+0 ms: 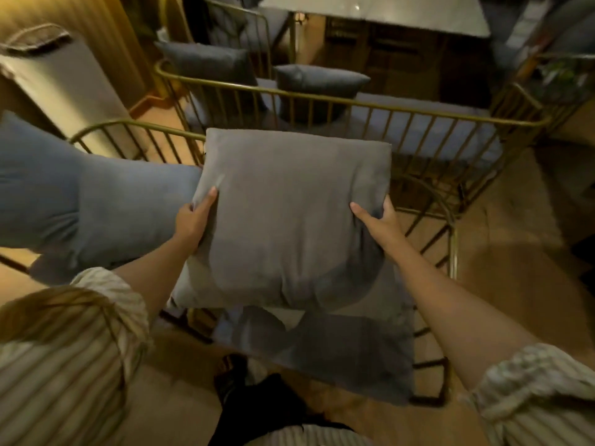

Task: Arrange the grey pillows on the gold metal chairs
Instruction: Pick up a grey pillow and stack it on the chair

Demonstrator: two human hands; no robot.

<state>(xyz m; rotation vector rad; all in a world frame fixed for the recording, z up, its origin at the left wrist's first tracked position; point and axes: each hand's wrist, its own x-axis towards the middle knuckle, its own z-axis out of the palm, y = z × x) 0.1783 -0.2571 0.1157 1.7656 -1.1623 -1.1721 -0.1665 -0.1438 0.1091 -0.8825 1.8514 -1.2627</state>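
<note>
I hold a square grey pillow (289, 214) flat in front of me, above the seat of the nearest gold metal chair (135, 132). My left hand (193, 220) grips its left edge and my right hand (380, 220) grips its right edge. A bluish-grey pillow (96, 207) lies against the left side of this chair. Beneath the held pillow is the chair's dark grey seat cushion (354, 355). Beyond stands a gold metal bench (418, 111) with two grey pillows on it, one upright at its left end (209, 66) and one further right (322, 80).
A table (386, 17) with a pale top stands behind the bench. Another gold chair (251, 27) is at the far back left. A grey cylindrical bin (64, 88) is at the left. The floor (515, 268) is wooden, and my dark shoe (238, 378) shows below.
</note>
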